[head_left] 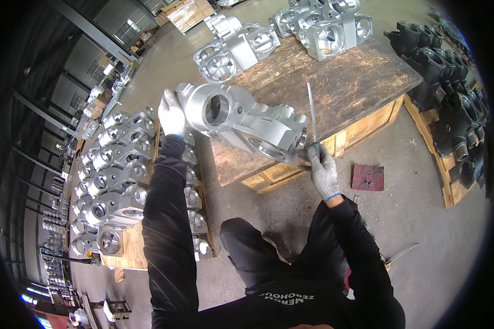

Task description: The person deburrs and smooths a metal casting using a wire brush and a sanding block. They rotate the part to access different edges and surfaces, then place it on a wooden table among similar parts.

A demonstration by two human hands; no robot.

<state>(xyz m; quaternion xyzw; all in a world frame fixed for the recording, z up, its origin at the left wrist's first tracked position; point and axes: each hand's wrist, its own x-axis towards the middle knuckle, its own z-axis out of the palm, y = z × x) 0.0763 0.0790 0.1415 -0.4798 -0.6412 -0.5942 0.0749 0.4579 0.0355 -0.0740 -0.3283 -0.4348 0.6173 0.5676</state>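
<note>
A large silver metal casting [241, 118] with round bored openings lies tilted over the near left edge of the wooden workbench [362, 82]. My left hand [172, 114], in a white glove, grips the casting's far left end with the fingers up along its rim. At the casting's right end is my right hand [325, 174], in a grey-white glove with its fingers closed. From that hand rises a long, thin, flat file-like tool [312, 107]. Its handle is mostly hidden in the fingers. Whether those fingers also touch the casting I cannot tell.
More silver castings [233, 49] stand at the bench's far side. To the left, a pallet [129, 247] carries rows of similar castings. Dark castings [450, 93] fill a pallet on the right. A dark red square mat [368, 177] lies on the floor beside the bench.
</note>
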